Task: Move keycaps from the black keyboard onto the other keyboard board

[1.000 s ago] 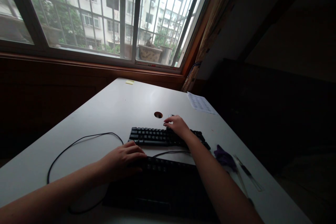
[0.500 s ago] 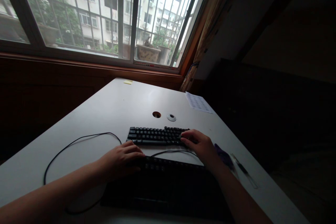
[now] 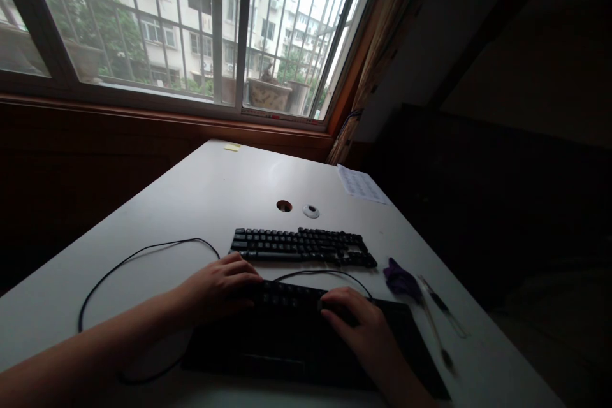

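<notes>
A black keyboard base (image 3: pixel 229 341) lies near me on the table, mostly bare, with some keys along its far edge. My left hand (image 3: pixel 224 284) grips its far left corner, fingers over the back edge and thumb towards me. Above the far edge, right of the middle, my right hand (image 3: pixel 356 319) pinches a small dark keycap (image 3: pixel 322 306) between thumb and fingertips. Just beyond the base, loose keycaps (image 3: pixel 287 245) are laid out in keyboard order, with a gap at the right.
A black cable (image 3: pixel 138 252) loops across the left side of the white table (image 3: pixel 191 204). At the right lie a purple cloth (image 3: pixel 401 278), a thin brush-like tool (image 3: pixel 437 338) and a wire-ended tool (image 3: pixel 444 306). Farther back are a round hole (image 3: pixel 284 206), its cover (image 3: pixel 311 211) and a paper sheet (image 3: pixel 362 183).
My right hand has moved from the right part of the laid-out keycaps back towards me, over the keyboard base, with a keycap in its fingers. The left hand stays in place.
</notes>
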`<state>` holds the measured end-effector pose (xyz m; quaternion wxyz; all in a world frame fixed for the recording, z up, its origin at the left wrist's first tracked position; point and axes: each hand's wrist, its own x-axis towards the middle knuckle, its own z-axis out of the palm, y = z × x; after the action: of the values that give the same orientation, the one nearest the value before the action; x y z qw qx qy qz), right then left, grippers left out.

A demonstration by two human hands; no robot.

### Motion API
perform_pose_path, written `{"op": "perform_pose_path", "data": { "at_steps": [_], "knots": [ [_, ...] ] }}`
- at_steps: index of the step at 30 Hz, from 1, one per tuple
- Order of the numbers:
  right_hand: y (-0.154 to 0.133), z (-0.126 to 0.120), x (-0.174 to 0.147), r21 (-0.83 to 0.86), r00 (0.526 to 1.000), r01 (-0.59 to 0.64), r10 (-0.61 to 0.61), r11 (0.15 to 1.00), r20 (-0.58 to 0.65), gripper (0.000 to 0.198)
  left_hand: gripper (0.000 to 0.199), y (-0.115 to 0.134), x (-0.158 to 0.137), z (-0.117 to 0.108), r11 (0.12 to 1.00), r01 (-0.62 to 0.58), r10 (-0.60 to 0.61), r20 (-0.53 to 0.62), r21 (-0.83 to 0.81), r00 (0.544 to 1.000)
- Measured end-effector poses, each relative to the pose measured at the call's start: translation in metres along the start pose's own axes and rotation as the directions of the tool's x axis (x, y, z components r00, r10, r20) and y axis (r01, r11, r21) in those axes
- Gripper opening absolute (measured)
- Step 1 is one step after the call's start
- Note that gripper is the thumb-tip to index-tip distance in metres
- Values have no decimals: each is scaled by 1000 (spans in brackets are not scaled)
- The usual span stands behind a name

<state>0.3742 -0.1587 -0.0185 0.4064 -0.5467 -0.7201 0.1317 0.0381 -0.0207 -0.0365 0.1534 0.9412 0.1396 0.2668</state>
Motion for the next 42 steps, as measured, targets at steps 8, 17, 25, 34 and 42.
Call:
{"op": "perform_pose_path", "data": {
  "at_steps": [8,17,25,34,42],
  "knots": [
    [-7,13,-1,-34,999,44,-43,998,14,12,37,0,0,0,1000,-7,7,0,-2,1000],
    [-12,27,8,-87,988,151,-148,985,42,18,34,2,0,1,1000,-11,11,-14,7,1000],
    [-17,32,6,-87,980,191,-195,978,-41,17,35,2,1,0,1000,-12,13,-18,10,1000],
    [-17,35,4,-120,977,200,-208,972,-57,18,34,2,1,0,1000,-9,9,-22,10,1000],
    [-18,34,3,-128,972,218,-227,968,-61,20,33,4,2,-1,1000,-3,4,-31,10,1000]
  ]
}}
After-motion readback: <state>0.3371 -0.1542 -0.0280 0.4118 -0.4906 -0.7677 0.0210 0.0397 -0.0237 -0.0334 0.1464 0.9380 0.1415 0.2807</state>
